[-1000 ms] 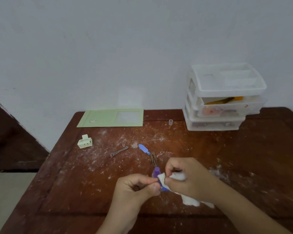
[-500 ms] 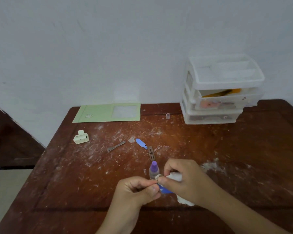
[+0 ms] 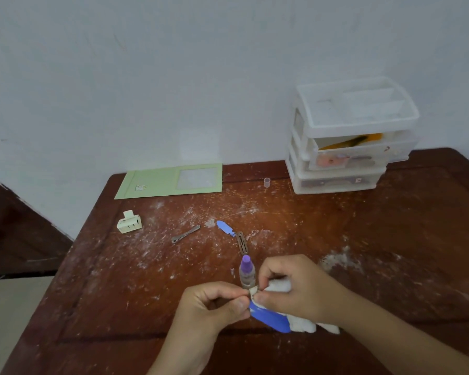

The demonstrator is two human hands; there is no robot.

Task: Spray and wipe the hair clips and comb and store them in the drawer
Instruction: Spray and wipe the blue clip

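Note:
My left hand (image 3: 217, 307) pinches a small pale hair clip (image 3: 253, 291) between thumb and fingers. My right hand (image 3: 298, 288) grips a white cloth (image 3: 279, 286) and presses it against that clip. A flat blue piece, probably the comb (image 3: 271, 319), lies just under both hands; I cannot tell whether either hand holds it. Right behind the hands stands a small spray bottle (image 3: 246, 272) with a purple cap. A brown snap clip (image 3: 242, 242), a blue clip (image 3: 225, 228), a silver clip (image 3: 186, 234) and a cream claw clip (image 3: 129, 226) lie on the wooden table (image 3: 390, 253).
A white plastic drawer unit (image 3: 349, 147) stands at the back right, its middle drawer pulled out a little. Against the wall at the back lies a green folder (image 3: 171, 182), with a tiny clear cap (image 3: 267, 182) to its right. White dust marks the table.
Both hands have come slightly nearer and lower, uncovering the spray bottle behind them. The small pale clip now shows between my fingertips, and the blue piece sits lower under the hands.

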